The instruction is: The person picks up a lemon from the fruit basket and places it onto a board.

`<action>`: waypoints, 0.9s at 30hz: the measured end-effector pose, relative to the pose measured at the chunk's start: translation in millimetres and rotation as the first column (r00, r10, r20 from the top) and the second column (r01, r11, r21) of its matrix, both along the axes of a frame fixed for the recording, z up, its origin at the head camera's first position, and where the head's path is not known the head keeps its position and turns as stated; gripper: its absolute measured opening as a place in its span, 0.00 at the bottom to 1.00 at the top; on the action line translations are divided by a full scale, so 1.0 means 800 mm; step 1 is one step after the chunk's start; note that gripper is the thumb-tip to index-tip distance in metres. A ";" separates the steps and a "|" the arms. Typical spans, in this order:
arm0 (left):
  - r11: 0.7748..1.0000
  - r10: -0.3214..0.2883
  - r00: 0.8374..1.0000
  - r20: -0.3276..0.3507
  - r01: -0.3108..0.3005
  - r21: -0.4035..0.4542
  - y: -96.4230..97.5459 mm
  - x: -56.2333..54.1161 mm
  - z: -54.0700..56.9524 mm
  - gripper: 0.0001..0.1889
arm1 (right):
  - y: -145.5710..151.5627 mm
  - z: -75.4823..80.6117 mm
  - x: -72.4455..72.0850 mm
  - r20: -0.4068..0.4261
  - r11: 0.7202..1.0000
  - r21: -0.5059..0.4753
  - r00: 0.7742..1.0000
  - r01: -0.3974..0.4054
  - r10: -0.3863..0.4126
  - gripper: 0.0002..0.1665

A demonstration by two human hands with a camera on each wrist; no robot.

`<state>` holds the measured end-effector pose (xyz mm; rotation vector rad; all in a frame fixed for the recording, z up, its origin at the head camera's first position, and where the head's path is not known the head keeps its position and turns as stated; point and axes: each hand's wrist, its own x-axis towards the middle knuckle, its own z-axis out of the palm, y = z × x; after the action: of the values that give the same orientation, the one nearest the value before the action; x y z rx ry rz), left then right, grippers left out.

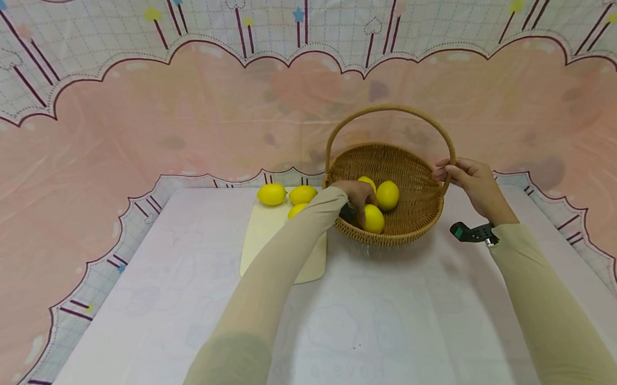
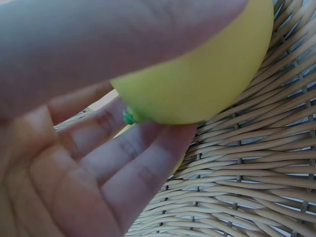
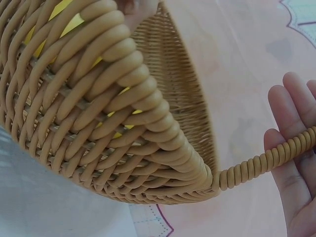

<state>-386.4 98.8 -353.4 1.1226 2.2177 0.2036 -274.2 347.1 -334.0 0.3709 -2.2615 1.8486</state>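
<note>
A brown wicker basket (image 1: 418,210) with a tall arched handle (image 1: 387,107) stands at the back of the table, tilted toward me. My left hand (image 1: 359,197) reaches in over its left rim. Between thumb and fingers it holds a yellow lemon (image 2: 197,84) with a green tip, close to the woven wall. Two more lemons, one in front (image 1: 388,196) and one partly hidden (image 1: 367,183), lie in the basket. At the right side, my right hand (image 1: 473,182) grips the handle's lower end; in the right wrist view the handle crosses its fingers (image 3: 291,182).
A cream cutting board (image 1: 254,241) lies left of the basket, partly covered by my left sleeve. Around its far end are three lemons: one at left (image 1: 271,194), one at right (image 1: 303,195) and one half hidden (image 1: 296,210). A patterned cloth (image 1: 207,122) hangs behind the table.
</note>
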 end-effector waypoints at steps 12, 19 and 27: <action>0.998 0.063 0.998 0.030 -0.064 0.016 0.000 0.001 -0.004 0.31 | 0.001 -0.004 0.000 -0.028 1.000 0.011 1.000 -0.008 0.008 0.13; 1.000 0.002 1.000 -0.009 -0.002 -0.004 0.001 0.003 -0.002 0.30 | -0.002 -0.005 0.005 -0.030 1.000 0.013 1.000 0.002 -0.002 0.13; 1.000 -0.012 1.000 0.014 0.011 0.011 0.000 0.005 -0.003 0.30 | -0.004 -0.007 0.010 -0.036 1.000 0.012 0.999 0.007 -0.007 0.13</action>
<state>-382.4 99.0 -356.2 1.1360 2.1995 0.2183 -266.5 343.7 -339.3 0.3948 -2.2485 1.8105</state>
